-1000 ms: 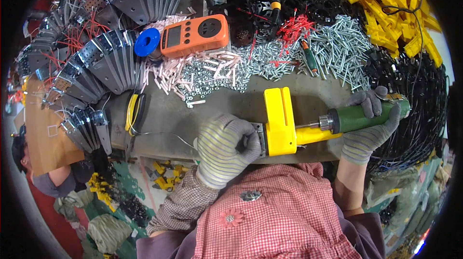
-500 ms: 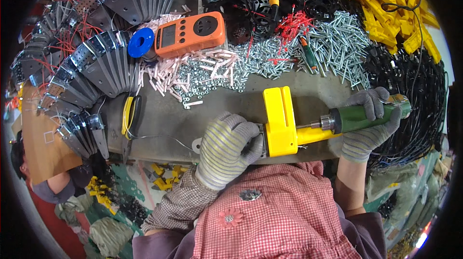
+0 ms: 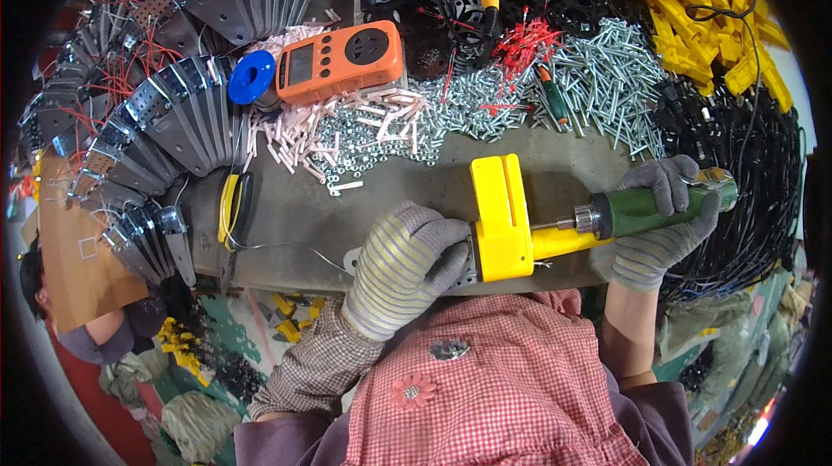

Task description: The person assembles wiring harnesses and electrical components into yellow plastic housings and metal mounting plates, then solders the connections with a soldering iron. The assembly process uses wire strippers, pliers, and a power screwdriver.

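My right hand (image 3: 663, 228), in a striped grey glove, wraps round a green power screwdriver (image 3: 650, 210). Its bit points left and reaches the side of a yellow plastic housing (image 3: 504, 219), whose yellow handle runs to the right beneath the tool. My left hand (image 3: 406, 267), gloved too, is closed on a metal plate (image 3: 472, 267) that joins the left side of the housing. Most of that plate is hidden by the fingers; its rounded end with a hole shows left of the hand. A thin wire (image 3: 303, 247) runs leftward from there.
Yellow-handled pliers (image 3: 231, 210) lie left of my hands. Beyond are an orange meter (image 3: 341, 61), a blue spool (image 3: 252, 78), long screws (image 3: 607, 84), nuts (image 3: 373, 141) and a green-handled screwdriver (image 3: 552, 95). Metal plates (image 3: 178, 115) fan out left; yellow parts (image 3: 693, 6) and black cables (image 3: 754, 180) are piled right.
My left hand has shifted very slightly left, and the housing has moved a hair with it. The right hand and the power screwdriver stay in place.
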Motion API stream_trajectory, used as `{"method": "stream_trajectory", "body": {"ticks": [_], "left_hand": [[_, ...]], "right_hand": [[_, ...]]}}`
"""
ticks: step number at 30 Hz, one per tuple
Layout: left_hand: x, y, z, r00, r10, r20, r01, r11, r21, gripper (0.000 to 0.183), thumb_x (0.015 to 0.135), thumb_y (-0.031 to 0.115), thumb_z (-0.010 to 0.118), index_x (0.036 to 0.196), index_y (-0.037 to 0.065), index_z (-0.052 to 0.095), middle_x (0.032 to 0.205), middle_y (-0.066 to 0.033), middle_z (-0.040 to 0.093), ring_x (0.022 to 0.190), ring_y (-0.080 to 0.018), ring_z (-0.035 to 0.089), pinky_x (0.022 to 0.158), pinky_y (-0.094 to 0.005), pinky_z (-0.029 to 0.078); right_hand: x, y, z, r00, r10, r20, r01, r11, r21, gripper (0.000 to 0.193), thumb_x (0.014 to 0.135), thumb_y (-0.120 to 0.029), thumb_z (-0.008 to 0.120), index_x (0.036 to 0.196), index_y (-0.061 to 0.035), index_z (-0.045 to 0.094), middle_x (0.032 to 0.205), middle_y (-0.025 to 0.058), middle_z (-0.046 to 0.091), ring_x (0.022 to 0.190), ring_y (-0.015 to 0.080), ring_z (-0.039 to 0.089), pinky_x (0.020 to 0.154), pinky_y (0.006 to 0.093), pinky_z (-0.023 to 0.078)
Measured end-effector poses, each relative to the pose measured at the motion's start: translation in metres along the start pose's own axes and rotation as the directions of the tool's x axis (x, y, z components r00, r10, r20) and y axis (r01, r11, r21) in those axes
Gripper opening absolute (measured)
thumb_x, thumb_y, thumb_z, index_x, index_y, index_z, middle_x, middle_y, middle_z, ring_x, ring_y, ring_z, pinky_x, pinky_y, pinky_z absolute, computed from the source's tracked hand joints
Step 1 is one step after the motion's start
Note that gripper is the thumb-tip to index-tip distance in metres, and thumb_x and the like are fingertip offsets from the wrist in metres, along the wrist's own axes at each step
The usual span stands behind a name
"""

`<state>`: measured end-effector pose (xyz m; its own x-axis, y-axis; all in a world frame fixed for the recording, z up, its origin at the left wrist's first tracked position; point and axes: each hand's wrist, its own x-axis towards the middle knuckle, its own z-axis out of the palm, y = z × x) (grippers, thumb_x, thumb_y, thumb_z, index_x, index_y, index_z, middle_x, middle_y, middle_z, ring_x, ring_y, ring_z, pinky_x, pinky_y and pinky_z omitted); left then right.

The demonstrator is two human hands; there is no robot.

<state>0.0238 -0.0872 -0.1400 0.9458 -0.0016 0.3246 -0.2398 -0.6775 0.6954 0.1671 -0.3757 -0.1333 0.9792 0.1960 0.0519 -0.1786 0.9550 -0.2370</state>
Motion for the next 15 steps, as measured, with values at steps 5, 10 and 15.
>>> {"method": "stream_trajectory", "body": {"ticks": [5, 10, 15], "left_hand": [[-0.001, -0.001, 0.003, 1.0, 0.02, 0.008, -0.02, 0.999, 0.041, 0.025, 0.081, 0.008, 0.083, 0.105, 0.008, 0.077, 0.096, -0.0102, 0.07, 0.09, -0.0316, 0.069, 0.084, -0.0431, 0.057], [0.002, 0.003, 0.005, 0.997, 0.08, -0.017, -0.077, 0.991, 0.105, 0.024, 0.08, 0.004, 0.081, 0.104, 0.006, 0.076, 0.093, -0.0104, 0.07, 0.087, -0.0329, 0.068, 0.082, -0.0448, 0.056], [0.001, 0.004, 0.005, 0.993, 0.111, -0.041, -0.107, 0.99, 0.091, 0.026, 0.08, 0.002, 0.081, 0.104, 0.006, 0.075, 0.094, -0.01, 0.069, 0.085, -0.0323, 0.067, 0.081, -0.0455, 0.054]], "right_hand": [[0.001, 0.003, -0.004, 1.0, 0.003, -0.015, -0.002, 0.998, 0.064, 0.038, 0.093, -0.039, 0.08, 0.112, -0.0102, 0.064, 0.072, -0.005, 0.05, 0.062, 0.0104, 0.049, 0.096, 0.0386, 0.056], [0.003, 0.005, -0.005, 1.0, 0.011, 0.014, -0.011, 0.999, 0.048, 0.038, 0.093, -0.039, 0.078, 0.114, -0.0094, 0.065, 0.069, -0.0064, 0.048, 0.058, 0.0084, 0.046, 0.094, 0.037, 0.055], [0.006, 0.002, -0.009, 0.993, 0.044, 0.106, -0.051, 0.996, 0.067, 0.041, 0.092, -0.039, 0.081, 0.115, -0.0092, 0.066, 0.07, -0.0074, 0.047, 0.061, 0.0075, 0.046, 0.095, 0.0365, 0.054]]}}
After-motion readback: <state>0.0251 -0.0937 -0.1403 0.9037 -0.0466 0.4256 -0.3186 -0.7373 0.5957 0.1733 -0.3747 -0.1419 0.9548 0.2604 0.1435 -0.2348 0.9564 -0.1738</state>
